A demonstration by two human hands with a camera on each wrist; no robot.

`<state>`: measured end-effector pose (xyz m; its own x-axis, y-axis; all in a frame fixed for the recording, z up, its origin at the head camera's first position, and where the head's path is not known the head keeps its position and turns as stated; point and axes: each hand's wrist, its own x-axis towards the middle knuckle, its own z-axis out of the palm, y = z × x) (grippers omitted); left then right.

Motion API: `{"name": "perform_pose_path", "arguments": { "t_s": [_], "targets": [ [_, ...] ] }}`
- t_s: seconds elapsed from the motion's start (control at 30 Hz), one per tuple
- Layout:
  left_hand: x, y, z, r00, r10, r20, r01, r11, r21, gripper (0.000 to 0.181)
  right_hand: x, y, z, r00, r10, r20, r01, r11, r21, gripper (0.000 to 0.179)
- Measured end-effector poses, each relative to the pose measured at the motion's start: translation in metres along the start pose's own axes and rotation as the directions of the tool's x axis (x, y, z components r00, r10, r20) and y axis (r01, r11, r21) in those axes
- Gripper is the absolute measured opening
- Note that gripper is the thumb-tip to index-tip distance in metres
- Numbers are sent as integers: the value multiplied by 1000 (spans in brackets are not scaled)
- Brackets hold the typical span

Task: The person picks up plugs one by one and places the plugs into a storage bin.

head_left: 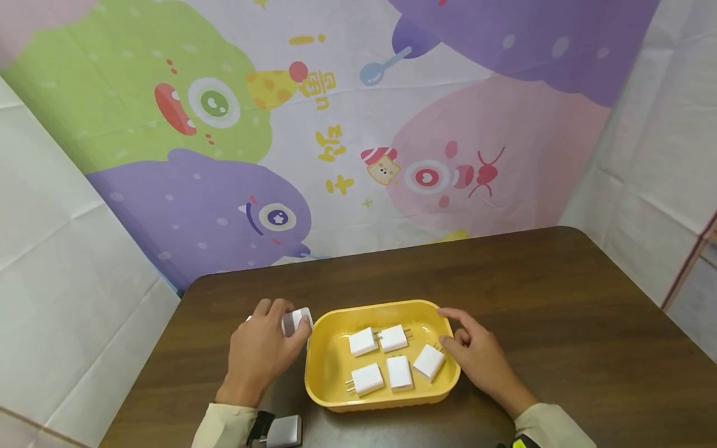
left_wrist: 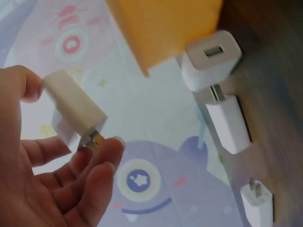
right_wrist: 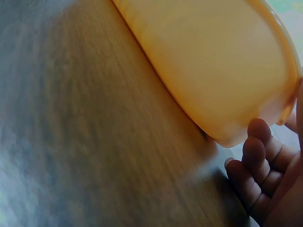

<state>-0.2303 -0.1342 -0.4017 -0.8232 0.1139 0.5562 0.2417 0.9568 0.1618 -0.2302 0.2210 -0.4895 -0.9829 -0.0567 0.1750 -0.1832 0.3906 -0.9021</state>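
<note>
My left hand [head_left: 259, 348] pinches a white USB charger plug [left_wrist: 73, 101] between thumb and fingers, just left of a yellow plastic basket [head_left: 330, 401]. Metal prongs show at the charger's end near the fingertips. The thumb and fingers of my right hand [head_left: 476, 354] hold the basket's right rim; in the right wrist view its fingers [right_wrist: 254, 151] curl by the outer wall. Several white chargers lie spread inside the basket, one [head_left: 399, 373] near its front. Beside the basket, the left wrist view shows more chargers on the table, one [left_wrist: 210, 61] close to the wall.
The dark wooden table [head_left: 532, 280] extends around the basket. Behind it hangs a cloth [head_left: 347, 230] printed with cartoon monsters, and white sheets [head_left: 67, 236] flank both sides. A grey device [head_left: 284, 430] is strapped at the left wrist.
</note>
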Motion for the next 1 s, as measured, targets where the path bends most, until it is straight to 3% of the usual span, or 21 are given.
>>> {"name": "perform_pose_path", "arguments": {
  "t_s": [0.2,0.47,0.63,1.0],
  "targets": [
    [1,10,-1,996,67,-57,-65,998,26,30,0,0,0,1000,5,2,-5,1000,4,44],
    [-2,17,1,986,156,-58,-157,988,-12,29,1,0,0,1000,2,6,-2,1000,12,44],
    [-5,22,3,976,216,-34,-217,976,-27,28,0,1,0,1000,-1,1,1,1000,7,44],
    [-5,30,3,953,288,89,-289,957,1,30,0,1,0,1000,-5,-5,5,1000,2,44]
  ]
}}
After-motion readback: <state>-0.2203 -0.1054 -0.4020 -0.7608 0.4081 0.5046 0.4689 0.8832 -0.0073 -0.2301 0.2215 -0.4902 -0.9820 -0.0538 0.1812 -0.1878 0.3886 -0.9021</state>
